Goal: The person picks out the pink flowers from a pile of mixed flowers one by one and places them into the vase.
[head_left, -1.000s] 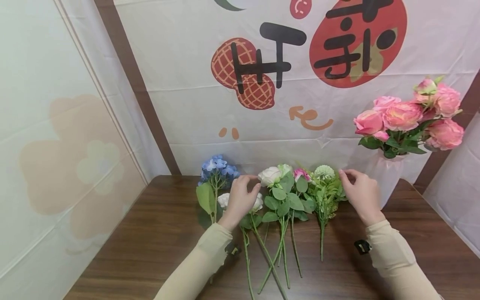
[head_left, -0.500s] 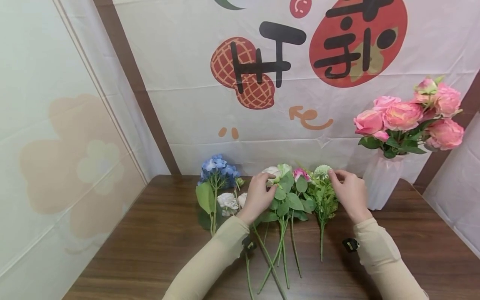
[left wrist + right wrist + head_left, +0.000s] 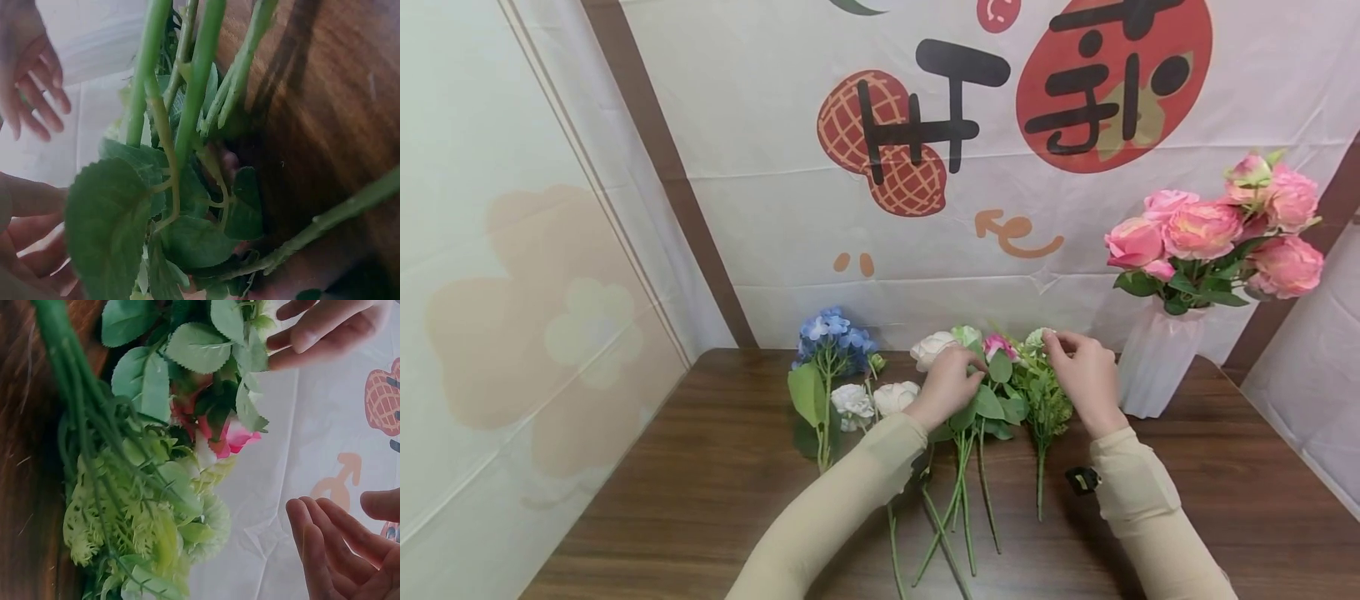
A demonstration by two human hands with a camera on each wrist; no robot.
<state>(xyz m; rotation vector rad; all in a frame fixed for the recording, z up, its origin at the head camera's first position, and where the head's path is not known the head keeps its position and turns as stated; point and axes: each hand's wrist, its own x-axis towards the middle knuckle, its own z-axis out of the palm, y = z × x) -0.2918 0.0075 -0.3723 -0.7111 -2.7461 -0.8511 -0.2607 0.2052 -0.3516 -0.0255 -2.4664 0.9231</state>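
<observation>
My left hand [image 3: 950, 385] is over the leafy stems of the white roses [image 3: 934, 350], its fingers loosely bent. In the left wrist view, a green leaf [image 3: 112, 225] partly hides this hand [image 3: 31, 237]; no stem shows in its grasp. My right hand [image 3: 1086, 375] is beside the pale green ball-shaped flower [image 3: 1037, 340], above the feathery greenery [image 3: 1043, 400]. The right wrist view shows this hand [image 3: 344, 556] with loosely bent fingers and nothing between them. A pink flower [image 3: 998, 346] lies between the two hands.
At the right stands a white vase [image 3: 1161, 358] of pink peonies [image 3: 1204, 229]. Blue hydrangea [image 3: 831, 337] lies at the left, near smaller white blooms [image 3: 852, 404]. Several green stems [image 3: 962, 508] cross toward the front of the wooden table [image 3: 685, 500]. A printed cloth [image 3: 760, 225] hangs behind.
My left hand has moved right, from the left side of the white roses to over their leaves. My right hand has moved left, closer to the pale green flower. The flowers look unmoved.
</observation>
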